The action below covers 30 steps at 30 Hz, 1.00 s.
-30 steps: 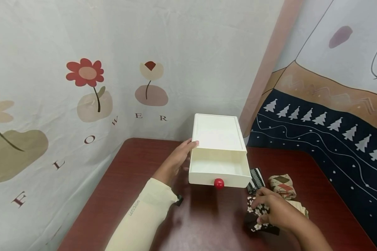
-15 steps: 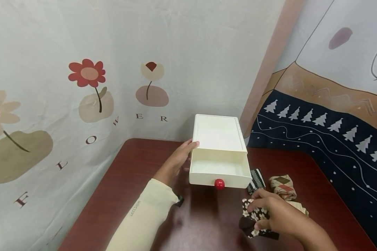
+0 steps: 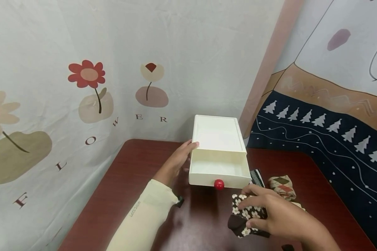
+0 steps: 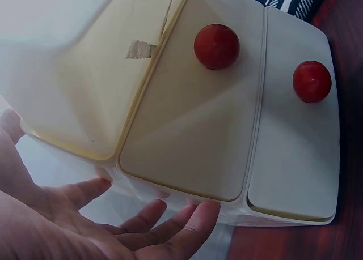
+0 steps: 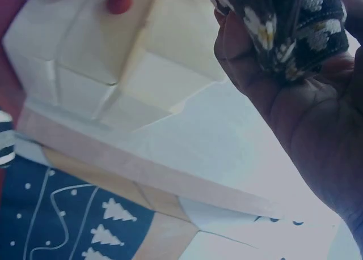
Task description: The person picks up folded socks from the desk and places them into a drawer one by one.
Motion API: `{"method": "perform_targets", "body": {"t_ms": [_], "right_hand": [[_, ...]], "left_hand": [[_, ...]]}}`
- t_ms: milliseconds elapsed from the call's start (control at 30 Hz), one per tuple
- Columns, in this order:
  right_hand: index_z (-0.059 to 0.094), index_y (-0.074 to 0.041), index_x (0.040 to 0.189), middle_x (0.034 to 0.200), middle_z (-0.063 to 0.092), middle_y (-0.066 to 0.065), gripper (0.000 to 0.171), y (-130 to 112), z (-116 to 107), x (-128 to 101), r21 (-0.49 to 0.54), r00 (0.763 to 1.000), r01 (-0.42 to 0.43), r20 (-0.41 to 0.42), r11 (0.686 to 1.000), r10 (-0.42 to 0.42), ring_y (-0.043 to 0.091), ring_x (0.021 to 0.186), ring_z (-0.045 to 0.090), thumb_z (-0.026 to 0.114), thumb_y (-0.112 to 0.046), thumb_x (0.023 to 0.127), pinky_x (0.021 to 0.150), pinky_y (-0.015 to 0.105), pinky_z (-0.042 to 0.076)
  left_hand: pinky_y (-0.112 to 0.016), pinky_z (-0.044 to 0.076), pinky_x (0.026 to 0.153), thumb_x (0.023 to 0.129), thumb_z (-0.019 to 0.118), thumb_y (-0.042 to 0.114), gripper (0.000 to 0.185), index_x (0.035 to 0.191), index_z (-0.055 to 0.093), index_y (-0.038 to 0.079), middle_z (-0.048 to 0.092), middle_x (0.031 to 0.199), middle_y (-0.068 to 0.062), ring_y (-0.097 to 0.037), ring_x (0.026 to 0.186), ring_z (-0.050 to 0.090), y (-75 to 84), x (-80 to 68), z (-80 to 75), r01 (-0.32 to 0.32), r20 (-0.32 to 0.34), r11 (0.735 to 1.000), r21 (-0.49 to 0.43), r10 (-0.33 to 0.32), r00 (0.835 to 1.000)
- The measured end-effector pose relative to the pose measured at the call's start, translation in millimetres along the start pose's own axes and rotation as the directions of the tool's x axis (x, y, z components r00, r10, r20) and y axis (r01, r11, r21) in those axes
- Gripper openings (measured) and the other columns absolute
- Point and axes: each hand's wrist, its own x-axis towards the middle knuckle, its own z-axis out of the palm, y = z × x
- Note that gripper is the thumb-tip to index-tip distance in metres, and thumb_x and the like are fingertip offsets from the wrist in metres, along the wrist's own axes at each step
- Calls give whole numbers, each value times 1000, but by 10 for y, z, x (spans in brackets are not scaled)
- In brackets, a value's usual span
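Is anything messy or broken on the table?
Nothing looks broken or spilled. The white drawer box has its top drawer pulled open, and rolled socks lie loose beside it while the right hand grips a flowered one.

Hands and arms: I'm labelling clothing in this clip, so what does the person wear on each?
The left arm wears a long cream sleeve with small grey lettering and a small dark tab at the cuff. The left hand and right hand are bare: no gloves, no rings visible.

A dark red wooden table [image 3: 138,167] stands in the corner. On it sits a cream drawer box [image 3: 218,134], its top drawer [image 3: 219,171] pulled out, with a striped sock roll [image 3: 256,176] and an argyle sock roll [image 3: 282,184] lying just to its right.
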Motion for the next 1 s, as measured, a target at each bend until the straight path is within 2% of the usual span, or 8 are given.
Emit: {"method": "perform_targets", "body": {"t_ms": [100,233,400,633,733,867,1000], "right_hand": [[77,-44,124,135,62,-8,35,-78,-64,48,4,999,47,-16,999,-47,8,115,59,85,-28,95,91,28,59],[78,-41,126,138,62,-5,48,-152,-124,97,-7,993,112,-36,994,-112,10,116,60,82,-11,90,93,29,60],[77,-42,128,140,62,-6,57,-227,-194,140,-31,985,162,-54,986,-164,11,116,60,78,-4,85,90,29,59],[78,-37,127,134,63,-8,54,-294,-279,289,-24,957,258,-128,966,-259,7,109,60,76,-1,88,84,30,54],[79,-36,127,133,63,-9,51,-320,-291,348,-33,952,254,-167,967,-256,7,109,60,77,-2,89,86,31,55],[78,-35,128,134,62,-8,50,-372,-309,413,-27,955,209,-211,978,-210,9,111,60,78,-3,90,89,32,56],[78,-32,131,137,63,-5,46,-409,-342,491,-45,943,185,-274,982,-190,13,115,62,81,-8,92,90,36,57]], "left_hand": [[-72,41,117,99,62,70,84,170,35,36,55,160,-11,-39,146,51,-5,5,-5,2,-4,1000,-8,-2,1000],[-65,47,107,99,62,70,83,170,36,36,53,162,-9,-39,144,50,-5,20,-10,6,0,1000,-21,-6,1000],[-70,44,113,99,62,70,83,171,36,36,52,162,-10,-40,145,51,-9,25,-1,10,0,1000,-19,-10,1000],[-73,41,116,99,62,70,84,170,36,35,54,160,-10,-40,144,51,-2,9,-2,2,-1,1000,-21,-2,1000],[-73,40,118,98,63,71,86,171,35,35,52,162,-10,-40,148,49,-7,-1,-5,6,3,1000,-22,-6,1000],[-72,39,120,97,64,73,88,171,34,37,50,166,-7,-41,155,44,-15,-8,-8,15,5,1000,-20,-15,1000],[-71,43,116,97,63,72,88,172,33,35,53,163,-10,-40,149,50,-20,-1,-8,4,10,1000,-24,-4,1000]]}}
